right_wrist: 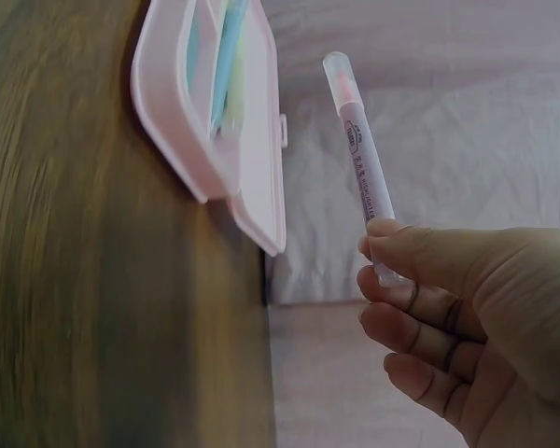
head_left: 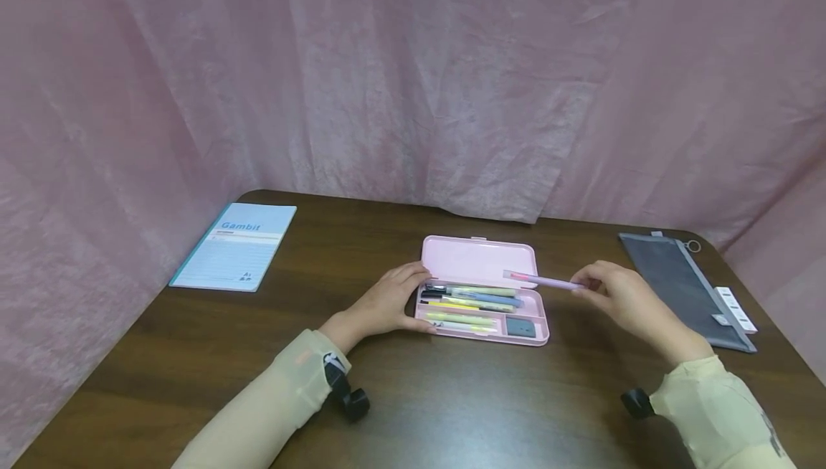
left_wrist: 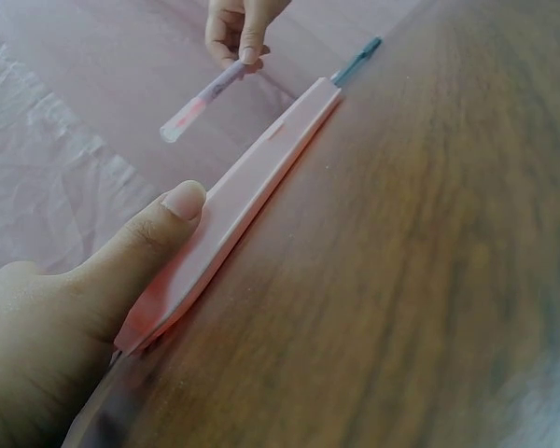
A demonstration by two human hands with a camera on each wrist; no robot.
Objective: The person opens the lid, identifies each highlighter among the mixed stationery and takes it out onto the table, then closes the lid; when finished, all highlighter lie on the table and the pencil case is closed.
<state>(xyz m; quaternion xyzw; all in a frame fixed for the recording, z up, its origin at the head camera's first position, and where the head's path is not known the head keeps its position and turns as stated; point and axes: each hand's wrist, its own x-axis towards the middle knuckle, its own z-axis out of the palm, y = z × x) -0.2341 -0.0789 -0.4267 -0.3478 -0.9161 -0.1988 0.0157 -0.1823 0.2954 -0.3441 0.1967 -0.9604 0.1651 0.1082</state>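
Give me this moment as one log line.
right hand: pinches highlighter | left hand: holds pencil case | lid: open | notebook: on table

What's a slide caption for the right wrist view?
Right hand pinching a capped purple highlighter, apart from the open pink pencil case.

smooth plastic pencil case (head_left: pixel 471 257), smooth plastic highlighter (right_wrist: pixel 367 173) with clear glossy cap (right_wrist: pixel 340 80), wood-grained table (head_left: pixel 490 397) with a soft sheen, velvety cloth curtain (head_left: pixel 452 96), smooth paper notebook (head_left: pixel 235 248), matt grey pouch (head_left: pixel 677 290), matt cloth sleeves (head_left: pixel 271 394)

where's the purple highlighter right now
In the head view, the purple highlighter is right of centre, pinched in the person's right hand, its capped end overlapping the pink case's open lid.
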